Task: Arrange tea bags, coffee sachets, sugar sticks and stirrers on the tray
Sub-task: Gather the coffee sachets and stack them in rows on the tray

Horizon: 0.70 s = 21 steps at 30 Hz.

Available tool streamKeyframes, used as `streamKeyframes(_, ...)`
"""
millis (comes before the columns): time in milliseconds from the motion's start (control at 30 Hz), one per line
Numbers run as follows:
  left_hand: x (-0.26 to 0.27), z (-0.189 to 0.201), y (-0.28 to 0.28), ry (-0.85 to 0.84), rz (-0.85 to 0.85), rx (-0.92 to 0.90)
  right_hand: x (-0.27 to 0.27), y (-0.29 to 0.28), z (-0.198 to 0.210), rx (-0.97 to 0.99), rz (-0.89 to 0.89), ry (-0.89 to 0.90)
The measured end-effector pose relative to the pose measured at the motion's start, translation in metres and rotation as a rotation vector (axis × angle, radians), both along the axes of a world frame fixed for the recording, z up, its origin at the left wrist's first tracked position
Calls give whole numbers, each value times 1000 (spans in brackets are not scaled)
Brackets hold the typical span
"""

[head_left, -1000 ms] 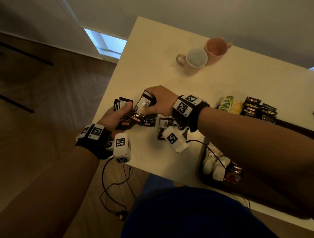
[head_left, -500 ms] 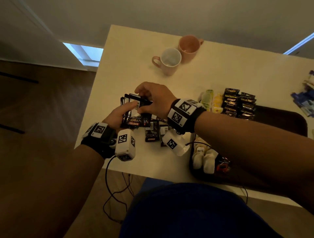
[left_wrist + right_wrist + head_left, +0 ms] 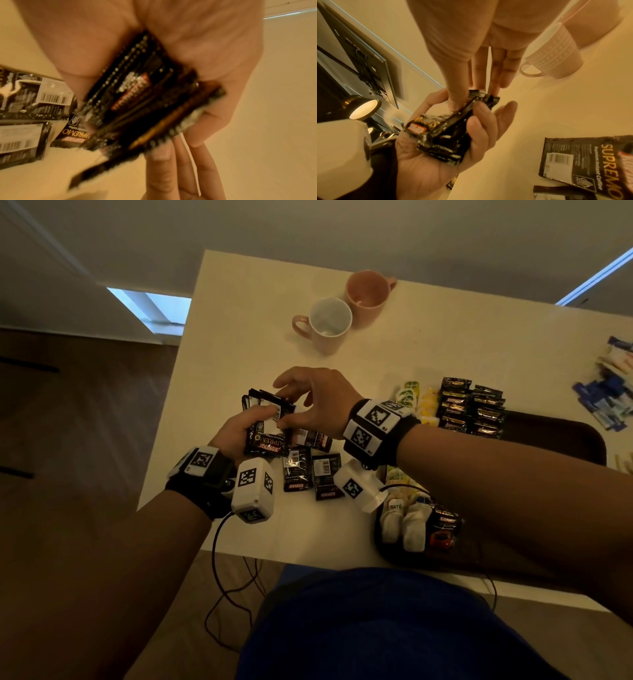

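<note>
My left hand grips a stack of several black coffee sachets, held on edge above the table's left part. My right hand reaches across to it. Its thumb presses the front of the stack and its fingers sit behind the top edge, pinching it. The left wrist view shows the stack fanned in my palm. Loose coffee sachets lie flat on the table just below my hands. The dark brown tray lies to the right, mostly under my right forearm.
A row of coffee sachets and green and yellow tea bags stand along the tray's far-left side. White tea bags sit at its near-left corner. Two pink mugs stand behind. Blue-white sugar sticks lie far right.
My right hand brought a raised sachet down onto the stack in my left hand and now pinches the stack's top. The left hand kept its grip.
</note>
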<state>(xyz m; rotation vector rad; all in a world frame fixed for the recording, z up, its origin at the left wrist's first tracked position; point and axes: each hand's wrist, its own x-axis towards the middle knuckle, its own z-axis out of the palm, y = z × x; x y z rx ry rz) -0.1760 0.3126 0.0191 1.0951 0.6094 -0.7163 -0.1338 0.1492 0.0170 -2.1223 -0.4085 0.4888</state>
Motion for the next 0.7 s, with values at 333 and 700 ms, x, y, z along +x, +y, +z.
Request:
streamKeyframes(333, -3, -16, 14, 137, 44, 22, -39, -27, -42, -753, 416, 186)
streamKeyframes(700, -16, -32, 23, 77, 145, -79, -55, -25, -58, -746, 393, 48)
